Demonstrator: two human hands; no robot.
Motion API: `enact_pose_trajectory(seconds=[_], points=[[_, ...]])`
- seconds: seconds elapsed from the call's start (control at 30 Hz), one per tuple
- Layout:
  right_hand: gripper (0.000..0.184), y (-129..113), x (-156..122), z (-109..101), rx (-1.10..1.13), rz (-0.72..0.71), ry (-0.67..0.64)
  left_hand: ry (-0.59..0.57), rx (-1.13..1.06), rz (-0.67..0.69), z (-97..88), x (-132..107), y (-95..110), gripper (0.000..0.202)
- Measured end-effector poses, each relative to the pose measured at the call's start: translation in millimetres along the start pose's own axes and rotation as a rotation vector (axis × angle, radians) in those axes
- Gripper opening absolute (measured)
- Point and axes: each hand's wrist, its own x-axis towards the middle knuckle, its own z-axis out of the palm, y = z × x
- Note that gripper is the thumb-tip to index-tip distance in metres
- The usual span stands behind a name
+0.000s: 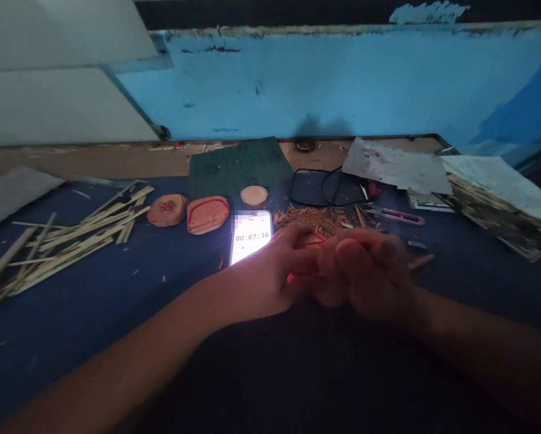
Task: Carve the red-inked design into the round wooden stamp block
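Observation:
My left hand (293, 262) curls around a small piece with red on it (312, 241), mostly hidden by the fingers. It resembles the red-marked carved pieces behind it. Pressed up close is my right hand (372, 274), fingers folded in; what it grips, if anything, is hidden. Just beyond both hands lies a heap of brown shavings (318, 218). A lit phone (251, 236) showing a timer rests beside my left wrist. Farther back sit a round carved piece (166, 210), a squarish carved piece (207, 214) and a plain pale disc (254, 196).
Thin wooden strips (90, 232) are piled at the left. A dark green sheet (238, 166), a black cord (313, 187) and grey paper (394, 164) lie toward the blue wall (297, 84). A pink-handled cutter (399, 215) lies at the right, near a dark splintered board (491, 217).

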Motion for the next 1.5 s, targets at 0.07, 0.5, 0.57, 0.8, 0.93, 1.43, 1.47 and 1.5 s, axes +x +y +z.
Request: enact_pose_trajectory(seconds=[0.07, 0.5, 0.57, 0.8, 0.93, 1.43, 1.47, 1.5], points=[[0.052, 4, 2, 1, -0.011, -0.014, 0.007, -0.01, -0.01, 0.0, -0.8, 1, -1, 0.027], [0.063, -16, 28, 1, 0.334, 0.134, 0.309, 0.003, -0.034, -0.006, 0.6, 0, 0, 0.026], [0.064, -20, 25, 2, 0.275, 0.11, 0.286, -0.004, -0.047, -0.03, 0.5, 0, 1, 0.026], [0.055, -13, 9, 0, 0.12, 0.023, 0.129, -0.009, -0.038, -0.062, -2.0, 3, 6, 0.03], [0.056, -16, 9, 7, 0.003, 0.045, 0.126, -0.009, -0.038, -0.078, -2.7, 3, 7, 0.035], [0.073, -5, 42, -2, 0.389, 0.218, 0.492, 0.035, 0.08, 0.043, 5.8, -1, -4, 0.042], [0.075, -6, 43, -6, 0.406, 0.236, 0.488, 0.037, 0.081, 0.067, 5.8, 0, -5, 0.04], [0.076, -8, 43, -9, 0.421, 0.252, 0.482, 0.042, 0.073, 0.093, 5.6, 0, -5, 0.037]])
